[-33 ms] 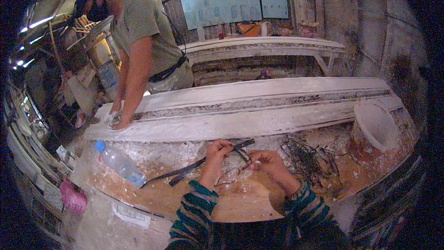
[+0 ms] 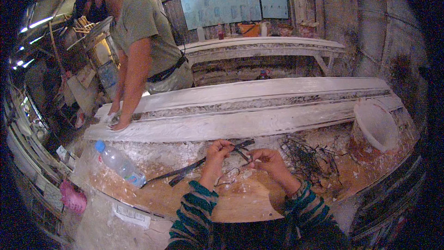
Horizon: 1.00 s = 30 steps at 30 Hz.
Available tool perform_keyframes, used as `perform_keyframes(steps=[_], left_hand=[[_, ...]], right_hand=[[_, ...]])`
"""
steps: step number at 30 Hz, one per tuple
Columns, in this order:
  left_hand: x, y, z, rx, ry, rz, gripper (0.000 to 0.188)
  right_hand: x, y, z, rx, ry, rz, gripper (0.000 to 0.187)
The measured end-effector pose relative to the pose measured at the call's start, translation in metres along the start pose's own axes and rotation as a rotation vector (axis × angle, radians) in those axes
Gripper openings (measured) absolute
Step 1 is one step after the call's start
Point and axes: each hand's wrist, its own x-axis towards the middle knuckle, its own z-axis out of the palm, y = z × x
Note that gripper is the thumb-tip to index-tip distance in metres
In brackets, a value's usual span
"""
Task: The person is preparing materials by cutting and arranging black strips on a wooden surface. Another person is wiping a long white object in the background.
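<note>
Thumb and fingers of my left hand (image 2: 215, 158) pinch one end of a short, narrow black strip (image 2: 242, 155). The other end is pinched by my right hand (image 2: 272, 165), so the strip runs slanting between both hands just above the wooden board. Longer flat black strips (image 2: 187, 172) lie beneath and to the left of my left hand. A thin dark strand (image 2: 230, 176) curls below the strip between my hands. To the right of my right hand spreads a tangled heap of thin black strands (image 2: 311, 161).
White-coated long panels (image 2: 222, 122) stretch across the table beyond my hands; another person (image 2: 148, 41) presses on their left end. A clear water bottle (image 2: 119, 163) lies at left. A white bucket (image 2: 375, 127) stands at right. Behind is a long white bench (image 2: 263, 44).
The black strip between my hands looks straighter than before, when it was slightly bowed. My hands have hardly moved.
</note>
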Motion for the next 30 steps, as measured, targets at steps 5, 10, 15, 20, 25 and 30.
perform_keyframes(steps=[5,10,15,20,25,30], left_hand=[[-0.008,0.001,0.008,0.059,-0.111,-0.017,0.012],[-0.016,0.01,0.018,0.295,-0.307,-0.08,0.012],[-0.028,0.014,0.026,0.463,-0.586,-0.034,0.01],[-0.025,0.003,0.032,0.194,-0.819,-0.049,0.01],[-0.027,0.014,0.022,0.384,-0.467,0.023,0.021],[-0.015,0.024,0.017,0.257,0.013,0.037,0.016]], right_hand=[[0.004,0.006,-0.01,0.032,0.14,0.085,0.008],[0.008,0.012,-0.011,0.054,0.317,0.038,0.006],[0.009,0.004,-0.014,-0.108,0.537,-0.075,0.007],[0.01,-0.003,-0.018,-0.109,0.605,-0.048,0.016],[0.012,0.001,-0.022,-0.141,0.624,-0.06,0.014],[0.005,-0.001,-0.021,-0.351,0.491,-0.111,0.01]])
